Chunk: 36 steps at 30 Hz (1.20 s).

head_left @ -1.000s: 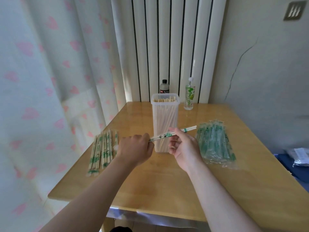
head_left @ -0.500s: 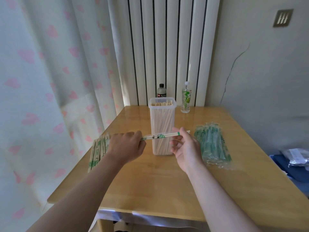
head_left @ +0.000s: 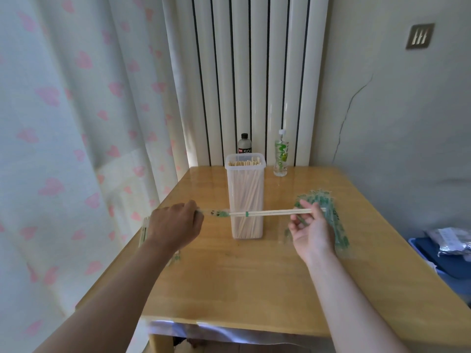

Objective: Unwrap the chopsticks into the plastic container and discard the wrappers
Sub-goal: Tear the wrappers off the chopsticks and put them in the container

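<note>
A pair of bamboo chopsticks (head_left: 270,213) hangs level in front of the tall clear plastic container (head_left: 246,200), which stands upright and is packed with bare chopsticks. My right hand (head_left: 309,229) pinches the pair's right end. My left hand (head_left: 175,225) grips the clear green-printed wrapper (head_left: 216,213), which still covers the left tip of the pair. Empty wrappers lie in a pile (head_left: 331,215) on the table, partly behind my right hand. My left hand mostly hides the wrapped chopsticks (head_left: 144,231) at the table's left edge.
The wooden table (head_left: 242,281) stands against a white radiator. A dark bottle (head_left: 244,147) and a green-labelled bottle (head_left: 281,156) stand behind the container. A heart-patterned curtain hangs at the left. A blue bin (head_left: 443,258) with plastic bags sits low on the right.
My hands have moved apart: the right hand drew the chopsticks rightward, mostly out of the wrapper, which the left hand pulled left.
</note>
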Each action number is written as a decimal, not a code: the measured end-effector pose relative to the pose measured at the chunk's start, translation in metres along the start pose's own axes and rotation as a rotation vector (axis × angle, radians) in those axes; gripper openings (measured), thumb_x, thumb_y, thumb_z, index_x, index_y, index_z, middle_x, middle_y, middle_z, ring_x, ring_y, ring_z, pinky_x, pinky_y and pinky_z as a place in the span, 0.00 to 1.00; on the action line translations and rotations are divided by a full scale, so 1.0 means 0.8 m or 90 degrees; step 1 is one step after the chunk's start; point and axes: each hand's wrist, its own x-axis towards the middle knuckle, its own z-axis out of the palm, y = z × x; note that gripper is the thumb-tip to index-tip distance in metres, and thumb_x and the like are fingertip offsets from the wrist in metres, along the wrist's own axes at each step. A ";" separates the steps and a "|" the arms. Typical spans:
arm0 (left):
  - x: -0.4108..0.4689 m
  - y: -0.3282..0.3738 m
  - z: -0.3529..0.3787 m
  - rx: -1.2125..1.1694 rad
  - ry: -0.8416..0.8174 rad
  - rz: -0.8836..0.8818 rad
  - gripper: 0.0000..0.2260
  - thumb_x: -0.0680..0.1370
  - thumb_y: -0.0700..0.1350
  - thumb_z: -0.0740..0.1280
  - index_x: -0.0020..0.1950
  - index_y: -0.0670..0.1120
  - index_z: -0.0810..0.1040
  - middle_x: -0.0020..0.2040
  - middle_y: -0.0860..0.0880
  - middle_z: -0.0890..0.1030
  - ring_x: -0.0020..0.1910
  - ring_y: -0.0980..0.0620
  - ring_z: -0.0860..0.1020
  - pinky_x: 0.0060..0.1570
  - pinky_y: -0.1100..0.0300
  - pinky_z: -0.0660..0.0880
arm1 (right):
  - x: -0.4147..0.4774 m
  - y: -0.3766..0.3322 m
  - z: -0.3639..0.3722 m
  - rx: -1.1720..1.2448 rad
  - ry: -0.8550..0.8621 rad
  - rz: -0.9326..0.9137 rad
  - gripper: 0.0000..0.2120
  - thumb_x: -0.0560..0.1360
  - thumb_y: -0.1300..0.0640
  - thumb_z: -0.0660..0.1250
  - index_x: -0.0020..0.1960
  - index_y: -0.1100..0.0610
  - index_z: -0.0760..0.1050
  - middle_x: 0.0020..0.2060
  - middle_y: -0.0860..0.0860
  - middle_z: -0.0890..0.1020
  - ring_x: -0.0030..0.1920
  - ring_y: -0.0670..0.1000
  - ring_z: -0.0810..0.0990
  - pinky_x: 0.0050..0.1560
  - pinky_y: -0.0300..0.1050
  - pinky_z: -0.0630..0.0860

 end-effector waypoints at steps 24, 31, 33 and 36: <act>0.077 0.063 -0.044 -0.547 -0.008 -0.404 0.20 0.82 0.53 0.57 0.32 0.47 0.59 0.28 0.51 0.62 0.28 0.52 0.61 0.32 0.56 0.60 | -0.001 -0.110 0.129 -0.142 -0.086 -0.302 0.15 0.86 0.56 0.61 0.46 0.64 0.78 0.31 0.54 0.79 0.31 0.51 0.79 0.33 0.46 0.81; 0.087 0.069 -0.039 -0.613 -0.058 -0.396 0.19 0.84 0.58 0.51 0.49 0.47 0.73 0.41 0.53 0.74 0.36 0.58 0.70 0.37 0.61 0.65 | 0.027 -0.124 0.198 -0.425 -0.098 -0.435 0.14 0.84 0.52 0.63 0.45 0.60 0.79 0.34 0.57 0.82 0.30 0.52 0.82 0.35 0.48 0.83; 0.088 0.066 -0.030 -0.640 -0.052 -0.391 0.19 0.85 0.56 0.50 0.52 0.46 0.74 0.44 0.52 0.77 0.41 0.57 0.74 0.40 0.60 0.68 | 0.031 -0.112 0.207 -0.555 -0.117 -0.438 0.17 0.84 0.51 0.63 0.46 0.62 0.80 0.33 0.56 0.83 0.28 0.49 0.83 0.37 0.48 0.83; 0.087 0.061 -0.014 -0.671 -0.061 -0.394 0.16 0.86 0.52 0.52 0.51 0.44 0.73 0.40 0.49 0.74 0.38 0.51 0.72 0.38 0.56 0.68 | 0.033 -0.091 0.217 -0.726 -0.141 -0.444 0.22 0.83 0.51 0.64 0.40 0.68 0.77 0.31 0.57 0.81 0.26 0.50 0.81 0.31 0.41 0.75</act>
